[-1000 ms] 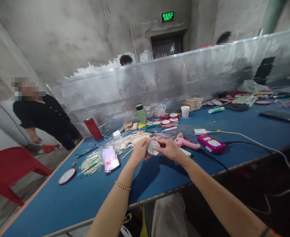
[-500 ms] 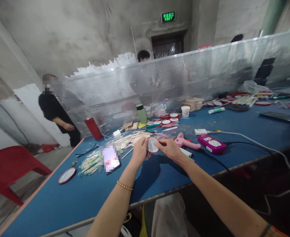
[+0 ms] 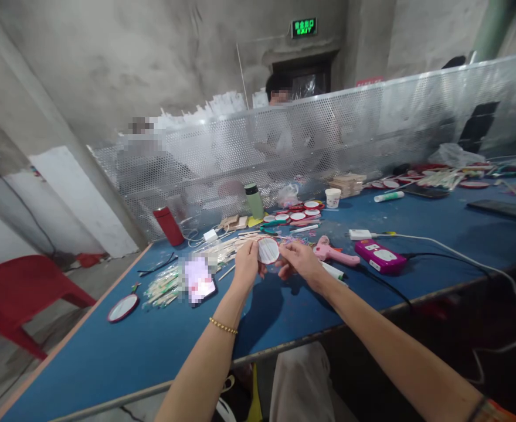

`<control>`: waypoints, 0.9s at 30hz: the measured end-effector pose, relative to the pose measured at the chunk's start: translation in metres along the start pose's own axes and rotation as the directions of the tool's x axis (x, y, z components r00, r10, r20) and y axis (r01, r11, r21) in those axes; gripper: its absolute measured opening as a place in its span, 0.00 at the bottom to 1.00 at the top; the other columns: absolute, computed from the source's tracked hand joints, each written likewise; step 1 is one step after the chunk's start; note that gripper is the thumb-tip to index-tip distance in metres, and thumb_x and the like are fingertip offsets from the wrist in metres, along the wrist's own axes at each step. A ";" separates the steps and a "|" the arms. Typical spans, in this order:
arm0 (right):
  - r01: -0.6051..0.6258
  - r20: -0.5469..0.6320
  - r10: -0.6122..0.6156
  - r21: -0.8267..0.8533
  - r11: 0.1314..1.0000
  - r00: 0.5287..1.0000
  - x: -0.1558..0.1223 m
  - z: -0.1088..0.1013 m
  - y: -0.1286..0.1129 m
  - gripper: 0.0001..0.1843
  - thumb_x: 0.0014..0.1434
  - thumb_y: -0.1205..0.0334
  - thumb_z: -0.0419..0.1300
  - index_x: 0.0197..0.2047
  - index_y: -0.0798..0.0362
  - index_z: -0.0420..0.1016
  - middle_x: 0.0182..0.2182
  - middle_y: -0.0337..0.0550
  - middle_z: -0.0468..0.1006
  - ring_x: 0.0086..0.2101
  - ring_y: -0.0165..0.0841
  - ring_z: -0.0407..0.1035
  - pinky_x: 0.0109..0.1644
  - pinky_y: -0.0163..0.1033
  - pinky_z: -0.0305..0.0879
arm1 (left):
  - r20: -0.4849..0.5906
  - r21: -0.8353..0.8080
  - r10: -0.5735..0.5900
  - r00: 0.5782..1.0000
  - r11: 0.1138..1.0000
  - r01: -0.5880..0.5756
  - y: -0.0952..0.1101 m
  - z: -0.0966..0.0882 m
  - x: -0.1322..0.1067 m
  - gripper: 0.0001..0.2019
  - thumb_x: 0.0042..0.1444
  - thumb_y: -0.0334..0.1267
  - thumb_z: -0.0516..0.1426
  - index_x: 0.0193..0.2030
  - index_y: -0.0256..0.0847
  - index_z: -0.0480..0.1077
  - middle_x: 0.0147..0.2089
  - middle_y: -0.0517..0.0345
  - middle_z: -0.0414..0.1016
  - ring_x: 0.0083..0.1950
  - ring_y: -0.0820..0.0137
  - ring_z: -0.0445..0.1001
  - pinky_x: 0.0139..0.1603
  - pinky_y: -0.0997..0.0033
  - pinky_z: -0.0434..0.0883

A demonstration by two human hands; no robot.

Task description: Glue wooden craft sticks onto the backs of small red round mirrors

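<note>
Held up over the near side of the table is a small round white disc with a red rim; faint lines cross its face. My left hand grips it at the left edge, thumb in front and fingers curled behind. At the right edge, the pinched thumb and forefinger of my right hand meet the rim. Just right of that hand lies a pink glue gun. Pale wooden sticks and thin coloured strands are spread beyond my hands.
A phone and bagged sticks lie left, beside another red-rimmed disc. A purple box with cables sits right. Behind stand a red bottle, a green bottle, a paper cup and a perforated metal screen; people are behind it.
My right thumb has slid from the disc's face to its right edge, and the disc has shifted slightly up. The person at left has moved behind the screen.
</note>
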State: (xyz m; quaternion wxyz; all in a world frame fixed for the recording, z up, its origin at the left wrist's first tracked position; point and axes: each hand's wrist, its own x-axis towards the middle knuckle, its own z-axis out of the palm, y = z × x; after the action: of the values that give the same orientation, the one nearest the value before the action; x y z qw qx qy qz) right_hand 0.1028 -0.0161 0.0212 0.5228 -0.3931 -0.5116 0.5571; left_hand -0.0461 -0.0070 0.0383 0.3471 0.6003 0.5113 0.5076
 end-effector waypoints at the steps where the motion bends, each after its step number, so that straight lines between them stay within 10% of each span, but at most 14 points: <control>1: 0.003 0.001 -0.003 0.000 1.000 1.000 0.000 0.000 0.000 0.16 0.55 0.48 0.65 0.31 0.50 0.66 0.21 0.38 0.78 0.17 0.33 0.72 0.20 0.38 0.72 | 0.004 0.005 0.008 1.000 1.000 -0.008 0.000 0.000 0.000 0.14 0.64 0.46 0.47 0.35 0.40 0.66 0.12 0.66 0.62 0.11 0.71 0.62 0.12 0.75 0.58; 27: -0.063 0.107 0.047 0.144 0.988 0.993 -0.002 -0.004 -0.004 0.15 0.58 0.46 0.59 0.33 0.50 0.68 0.26 0.38 0.77 0.20 0.32 0.73 0.25 0.38 0.73 | 0.085 -0.072 -0.014 0.996 0.997 0.020 0.007 -0.002 -0.004 0.16 0.62 0.51 0.51 0.32 0.41 0.64 0.12 0.67 0.62 0.11 0.73 0.62 0.10 0.78 0.56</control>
State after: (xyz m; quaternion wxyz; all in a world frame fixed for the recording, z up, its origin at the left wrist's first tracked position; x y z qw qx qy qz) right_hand 0.1078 -0.0175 0.0239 0.5077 -0.3382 -0.4844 0.6270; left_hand -0.0460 -0.0122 0.0440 0.3946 0.6038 0.4824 0.4970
